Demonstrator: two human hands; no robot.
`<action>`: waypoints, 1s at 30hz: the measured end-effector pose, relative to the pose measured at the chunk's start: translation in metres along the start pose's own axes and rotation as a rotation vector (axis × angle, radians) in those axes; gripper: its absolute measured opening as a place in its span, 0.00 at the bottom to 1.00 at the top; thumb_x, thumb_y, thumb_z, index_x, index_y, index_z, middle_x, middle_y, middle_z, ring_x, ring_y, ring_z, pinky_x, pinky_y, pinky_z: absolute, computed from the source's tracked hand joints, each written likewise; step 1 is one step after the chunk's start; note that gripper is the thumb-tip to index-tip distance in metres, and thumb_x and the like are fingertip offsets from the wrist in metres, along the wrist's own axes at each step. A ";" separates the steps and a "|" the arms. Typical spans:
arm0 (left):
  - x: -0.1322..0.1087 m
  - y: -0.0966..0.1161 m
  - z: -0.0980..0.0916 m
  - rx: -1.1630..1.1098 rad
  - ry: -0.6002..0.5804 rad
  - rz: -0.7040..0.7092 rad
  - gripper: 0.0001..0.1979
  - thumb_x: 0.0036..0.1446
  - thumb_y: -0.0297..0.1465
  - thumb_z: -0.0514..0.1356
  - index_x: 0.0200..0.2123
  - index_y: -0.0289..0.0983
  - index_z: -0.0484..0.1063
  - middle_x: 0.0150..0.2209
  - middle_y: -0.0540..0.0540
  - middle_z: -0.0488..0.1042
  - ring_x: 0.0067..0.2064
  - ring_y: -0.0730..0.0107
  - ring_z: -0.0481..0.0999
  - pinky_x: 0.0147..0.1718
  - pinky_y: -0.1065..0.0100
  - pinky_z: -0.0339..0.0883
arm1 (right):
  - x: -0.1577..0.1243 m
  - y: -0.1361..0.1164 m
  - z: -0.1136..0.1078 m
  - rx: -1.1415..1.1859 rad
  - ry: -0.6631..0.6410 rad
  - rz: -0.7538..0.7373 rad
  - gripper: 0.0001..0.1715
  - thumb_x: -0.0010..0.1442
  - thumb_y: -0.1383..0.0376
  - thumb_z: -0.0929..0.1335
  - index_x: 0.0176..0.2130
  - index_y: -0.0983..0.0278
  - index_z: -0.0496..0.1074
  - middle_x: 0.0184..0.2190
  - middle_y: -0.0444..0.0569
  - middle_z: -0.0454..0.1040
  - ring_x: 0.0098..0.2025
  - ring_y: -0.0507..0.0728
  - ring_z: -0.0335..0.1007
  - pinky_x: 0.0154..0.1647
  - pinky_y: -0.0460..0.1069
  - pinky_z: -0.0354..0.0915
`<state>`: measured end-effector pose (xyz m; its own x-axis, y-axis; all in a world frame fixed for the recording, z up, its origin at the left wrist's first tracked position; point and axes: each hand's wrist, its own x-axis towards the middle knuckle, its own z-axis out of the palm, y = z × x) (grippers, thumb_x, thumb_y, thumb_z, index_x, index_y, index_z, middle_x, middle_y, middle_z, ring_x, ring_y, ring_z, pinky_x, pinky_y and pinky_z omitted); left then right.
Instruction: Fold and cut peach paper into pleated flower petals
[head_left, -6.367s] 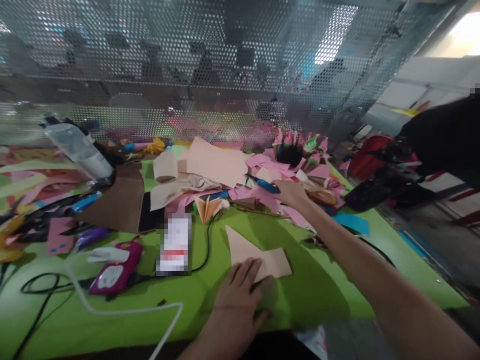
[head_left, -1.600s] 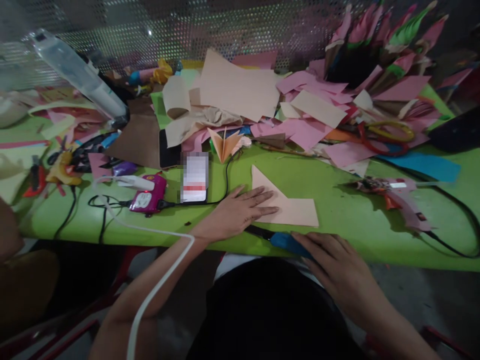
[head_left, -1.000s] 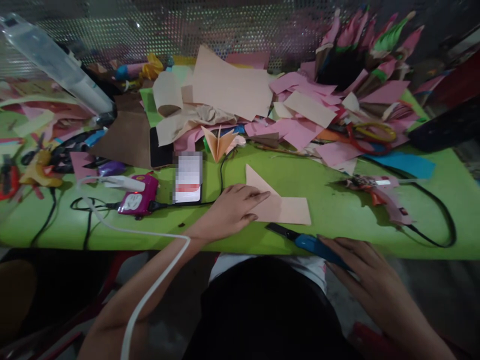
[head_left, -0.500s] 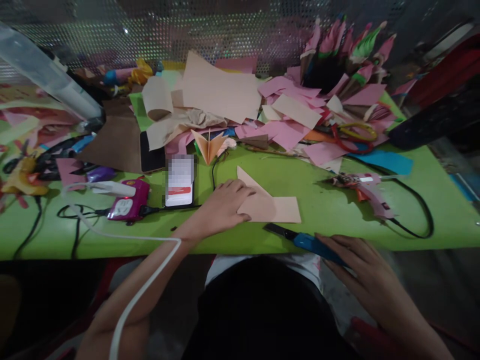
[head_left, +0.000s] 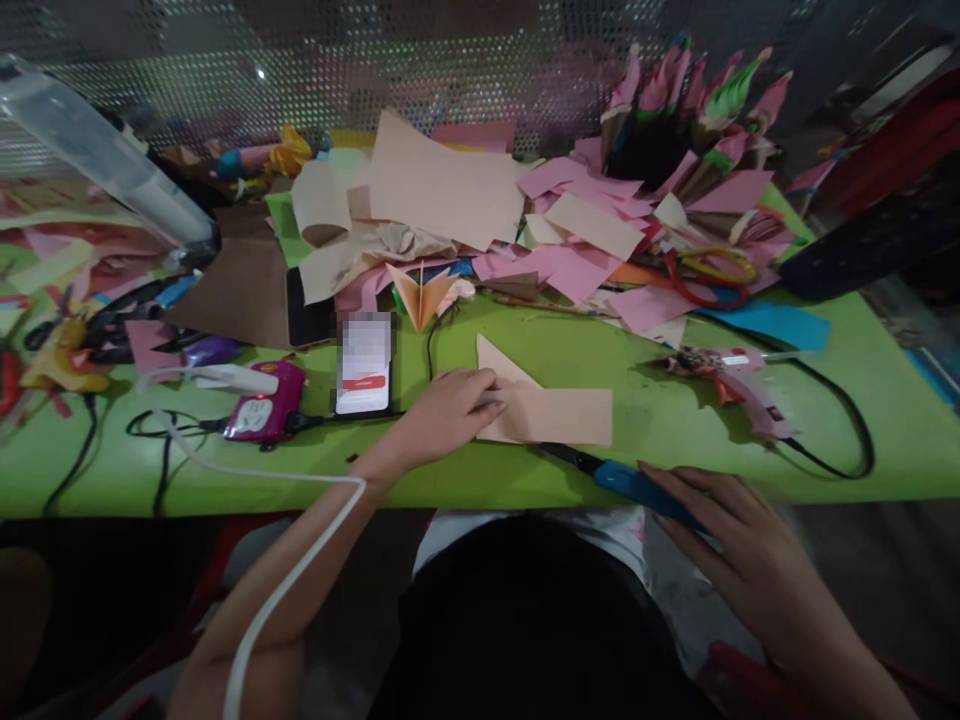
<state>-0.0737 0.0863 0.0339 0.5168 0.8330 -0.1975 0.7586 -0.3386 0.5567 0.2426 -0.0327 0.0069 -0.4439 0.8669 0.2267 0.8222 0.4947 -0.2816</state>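
A peach folded paper (head_left: pixel 559 412) lies on the green table (head_left: pixel 660 440) near its front edge. My left hand (head_left: pixel 442 412) rests on the paper's left end, fingers curled and pressing it down. At the table's edge my right hand (head_left: pixel 720 520) lies over the blue handle of a pair of scissors (head_left: pixel 611 474), whose dark blades point left under the paper's lower edge. The fingers stretch along the handle; whether they grip it is unclear.
A phone (head_left: pixel 364 362), a pink device (head_left: pixel 264 414) with cables and a white cord (head_left: pixel 300 560) lie left. A glue gun (head_left: pixel 739 385) with black cable sits right. Heaps of pink and peach paper (head_left: pixel 450 190), paper flowers (head_left: pixel 675 110) and a bottle (head_left: pixel 105 150) fill the back.
My left hand has curled its fingers on the paper and turned it slightly. My right hand has brought the blue scissors from the far pile to the front edge.
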 end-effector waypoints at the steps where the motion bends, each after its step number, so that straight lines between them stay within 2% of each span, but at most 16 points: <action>1: 0.000 -0.001 0.001 -0.003 0.011 -0.001 0.06 0.63 0.34 0.54 0.35 0.38 0.64 0.37 0.44 0.74 0.41 0.60 0.71 0.41 0.60 0.62 | 0.001 0.000 0.000 -0.006 0.002 -0.004 0.23 0.67 0.64 0.61 0.60 0.59 0.67 0.43 0.53 0.75 0.45 0.62 0.72 0.44 0.55 0.68; 10: -0.003 -0.003 0.005 -0.022 0.046 0.039 0.07 0.63 0.35 0.53 0.34 0.39 0.64 0.35 0.46 0.73 0.39 0.63 0.71 0.42 0.60 0.63 | 0.004 -0.002 0.002 -0.021 -0.038 0.021 0.27 0.66 0.63 0.61 0.64 0.56 0.61 0.44 0.53 0.76 0.45 0.63 0.73 0.43 0.57 0.69; 15: -0.003 -0.005 0.006 -0.059 0.044 0.041 0.07 0.63 0.34 0.53 0.34 0.38 0.64 0.36 0.46 0.73 0.41 0.61 0.72 0.45 0.58 0.62 | 0.015 -0.015 0.011 -0.024 -0.036 0.019 0.26 0.67 0.62 0.61 0.63 0.58 0.63 0.43 0.53 0.76 0.45 0.63 0.73 0.45 0.58 0.68; 21: -0.004 -0.010 0.008 -0.149 0.045 0.061 0.07 0.64 0.34 0.53 0.35 0.38 0.67 0.36 0.47 0.75 0.42 0.63 0.73 0.45 0.60 0.62 | 0.027 -0.027 0.018 0.023 -0.032 -0.034 0.24 0.68 0.61 0.61 0.61 0.61 0.65 0.43 0.53 0.76 0.44 0.61 0.72 0.42 0.55 0.69; 30: -0.007 -0.010 0.008 -0.209 0.055 0.056 0.06 0.64 0.33 0.53 0.36 0.39 0.67 0.37 0.47 0.75 0.42 0.64 0.73 0.48 0.59 0.62 | 0.004 -0.015 0.003 0.058 -0.054 0.038 0.23 0.66 0.61 0.63 0.60 0.56 0.67 0.45 0.52 0.76 0.46 0.62 0.74 0.45 0.57 0.70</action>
<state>-0.0816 0.0805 0.0232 0.5288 0.8402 -0.1203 0.6278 -0.2917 0.7216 0.2278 -0.0368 0.0091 -0.4331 0.8862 0.1646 0.8174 0.4631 -0.3426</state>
